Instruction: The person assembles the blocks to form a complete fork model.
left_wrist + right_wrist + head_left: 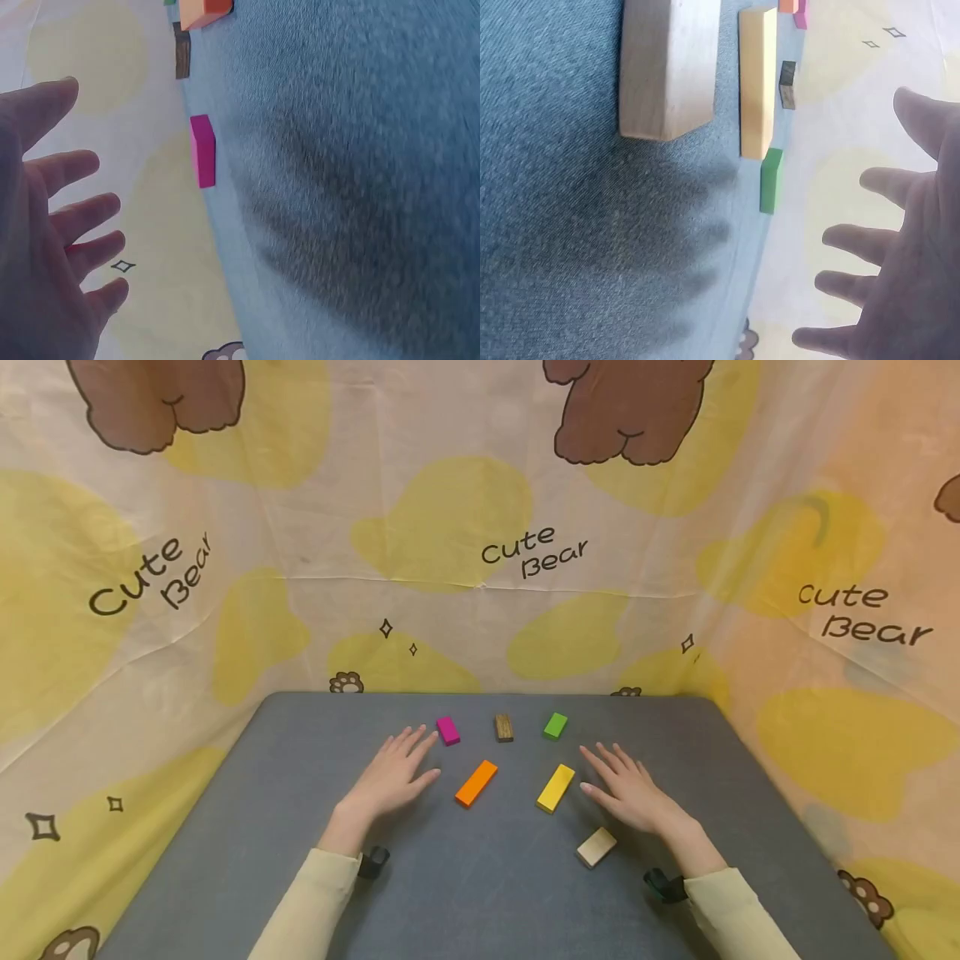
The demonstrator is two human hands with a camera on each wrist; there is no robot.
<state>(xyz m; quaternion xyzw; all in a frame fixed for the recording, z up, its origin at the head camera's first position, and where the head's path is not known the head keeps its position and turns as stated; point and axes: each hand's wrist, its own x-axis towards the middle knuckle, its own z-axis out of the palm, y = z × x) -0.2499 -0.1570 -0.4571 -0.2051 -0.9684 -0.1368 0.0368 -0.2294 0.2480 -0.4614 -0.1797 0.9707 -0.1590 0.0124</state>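
Note:
My left hand (393,774) is held over the left part of the table with its fingers spread and nothing in it. Just past its fingertips lies a magenta block (447,731), and to its right an orange block (476,783). Over on the right, my right hand (630,789) also has spread fingers and holds nothing. Closest to it is a yellow block (555,788), left of the thumb. A pale wooden block (596,847) lies nearer to me, below that hand. Farther back are a green block (556,726) and a brown wood-grain block (503,727).
The blocks lie apart on a grey cloth-covered table (465,893). Behind and beside it hangs a patterned curtain (450,527) with bears and lettering, close to the table's back edge. Each wrist carries a dark strap (666,887).

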